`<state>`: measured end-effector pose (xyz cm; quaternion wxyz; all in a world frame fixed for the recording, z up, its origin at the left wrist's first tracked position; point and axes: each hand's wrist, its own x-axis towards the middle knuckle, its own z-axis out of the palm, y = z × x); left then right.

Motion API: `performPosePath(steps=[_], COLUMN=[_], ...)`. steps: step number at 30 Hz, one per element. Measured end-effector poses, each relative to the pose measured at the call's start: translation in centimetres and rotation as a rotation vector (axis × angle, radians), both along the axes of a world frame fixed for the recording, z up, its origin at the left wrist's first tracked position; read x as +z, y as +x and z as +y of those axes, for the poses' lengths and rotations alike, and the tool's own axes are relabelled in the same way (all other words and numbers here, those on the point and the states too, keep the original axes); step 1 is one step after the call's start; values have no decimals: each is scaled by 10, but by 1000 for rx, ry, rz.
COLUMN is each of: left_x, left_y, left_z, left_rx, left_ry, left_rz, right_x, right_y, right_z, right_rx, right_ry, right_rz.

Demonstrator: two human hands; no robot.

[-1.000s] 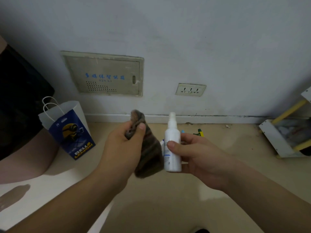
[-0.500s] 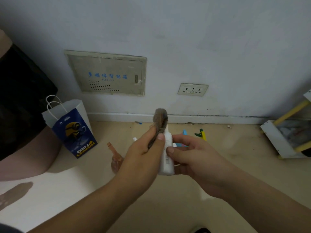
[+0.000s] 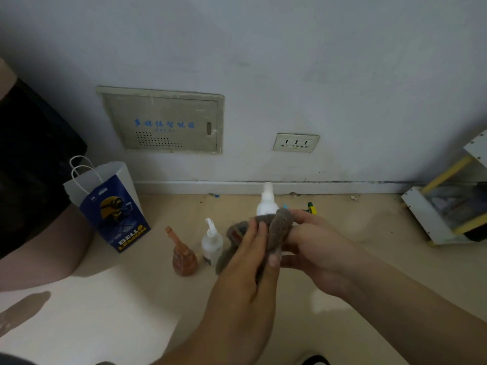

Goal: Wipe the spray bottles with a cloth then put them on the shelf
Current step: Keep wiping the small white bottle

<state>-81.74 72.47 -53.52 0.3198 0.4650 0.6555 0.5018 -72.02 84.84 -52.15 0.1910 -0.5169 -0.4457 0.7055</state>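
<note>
My right hand (image 3: 313,248) grips a white spray bottle (image 3: 267,201) upright; only its nozzle and shoulder show above the cloth. My left hand (image 3: 247,264) holds a brown-grey cloth (image 3: 279,227) wrapped around the bottle's body. On the floor to the left stand a small white spray bottle (image 3: 210,241) and an amber one (image 3: 183,256). A white shelf (image 3: 432,219) with yellow bars sits at the right edge.
A blue-and-white paper bag (image 3: 110,206) stands on the floor at the left, beside another person's leg (image 3: 39,246). Small coloured bits (image 3: 312,206) lie near the skirting. A wall panel (image 3: 163,122) and socket (image 3: 295,142) are on the wall ahead.
My left hand has brought the cloth from beside the bottle onto it and slid it down around the body, uncovering the nozzle. The floor bottles have come into view.
</note>
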Motion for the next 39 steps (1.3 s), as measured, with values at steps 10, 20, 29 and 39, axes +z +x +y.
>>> performPosePath(steps=[10, 20, 29, 39], left_x=[3, -2, -38, -114], left_y=[2, 13, 33, 49], left_z=[12, 62, 99, 135], left_rx=[-133, 1, -177, -36], left_ry=[-31, -454, -646, -811], left_rz=[-78, -346, -309, -306], right_x=[-2, 2, -148, -317], right_y=[4, 73, 163, 151], right_z=[13, 67, 65, 85], right_rx=[-123, -130, -86, -155], right_ry=[138, 266, 97, 159], right_rz=[-119, -316, -600, -661])
